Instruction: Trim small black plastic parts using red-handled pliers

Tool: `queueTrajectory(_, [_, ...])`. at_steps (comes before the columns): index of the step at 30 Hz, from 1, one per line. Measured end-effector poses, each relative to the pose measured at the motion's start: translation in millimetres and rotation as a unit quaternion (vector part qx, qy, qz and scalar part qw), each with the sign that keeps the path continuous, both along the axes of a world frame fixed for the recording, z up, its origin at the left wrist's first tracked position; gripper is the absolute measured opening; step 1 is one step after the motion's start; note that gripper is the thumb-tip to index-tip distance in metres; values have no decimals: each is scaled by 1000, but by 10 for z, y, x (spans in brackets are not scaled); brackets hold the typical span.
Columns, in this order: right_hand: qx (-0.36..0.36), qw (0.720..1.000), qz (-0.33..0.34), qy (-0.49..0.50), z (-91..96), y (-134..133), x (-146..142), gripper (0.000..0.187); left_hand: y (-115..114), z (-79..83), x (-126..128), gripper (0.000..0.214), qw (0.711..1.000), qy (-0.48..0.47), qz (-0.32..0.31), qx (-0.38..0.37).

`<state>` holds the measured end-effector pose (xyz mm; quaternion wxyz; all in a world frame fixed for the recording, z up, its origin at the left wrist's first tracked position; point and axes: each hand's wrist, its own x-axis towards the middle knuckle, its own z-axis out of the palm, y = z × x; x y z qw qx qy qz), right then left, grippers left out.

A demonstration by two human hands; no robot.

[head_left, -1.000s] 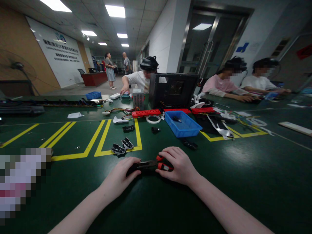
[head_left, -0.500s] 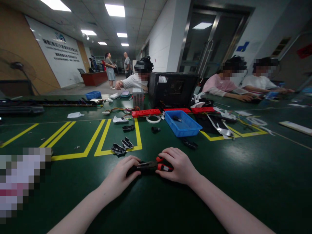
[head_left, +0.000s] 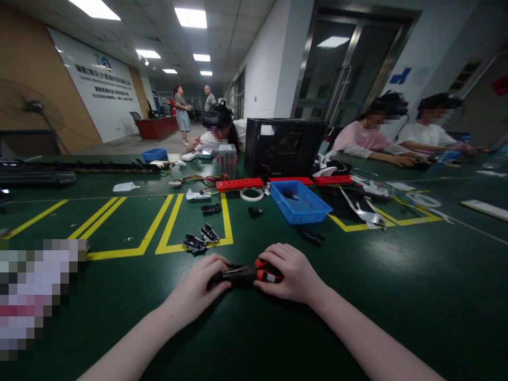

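Note:
A pair of pliers point(head_left: 266, 276) with red and black handles is gripped in my right hand point(head_left: 294, 272), its fingers wrapped over the handles. Its dark jaws point left, toward my left hand point(head_left: 198, 286). The fingers of that hand are closed around a small black part point(head_left: 216, 280), mostly hidden under them, at the tip of the jaws. Whether the jaws bite on the part, I cannot tell. Beyond my left hand lie two open black plastic shells point(head_left: 194, 243) with metallic-looking insides, and another black piece point(head_left: 211, 209) sits further back.
A blue tray point(head_left: 301, 217) holds a dark piece; another black part point(head_left: 311, 235) lies before it. Behind stand red power strips point(head_left: 240, 184), a black computer case point(head_left: 283, 148) and a grey power supply point(head_left: 227, 160). A white ring point(head_left: 251, 199) lies nearby. Co-workers sit across the table.
The view has shifted slightly, so things sit a little further right. Both hands keep nearly the same hold. The co-worker opposite has lowered their head and drawn in an arm.

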<state>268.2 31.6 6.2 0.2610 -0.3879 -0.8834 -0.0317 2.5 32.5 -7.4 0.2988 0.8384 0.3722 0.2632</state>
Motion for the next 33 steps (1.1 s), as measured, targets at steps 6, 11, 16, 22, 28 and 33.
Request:
queueTrajectory(6, [-17, 1000, 6, 24, -16, 45, -55, 38, -41, 59, 2, 5, 1000, -3, 13, -25])
queueTrajectory(11, [-38, 999, 7, 38, -39, 69, -61, 39, -107, 130, 40, 6, 999, -10, 25, -43])
queueTrajectory(16, [-49, 998, 14, 40, -48, 70, -61, 38, -128, 123, 45, 7, 999, -7, 31, -42])
queueTrajectory(22, [-45, 998, 20, 39, -48, 52, -52, 37, -120, 97, 32, 4, 999, -1, 20, -40])
queueTrajectory(28, [-26, 999, 25, 33, -73, 45, -33, 41, -146, 150, 75, 12, 1000, 0, 19, -24])
queueTrajectory(33, [-29, 999, 26, 34, -42, 31, -26, 42, -159, 177, 87, 13, 999, 4, 18, -26])
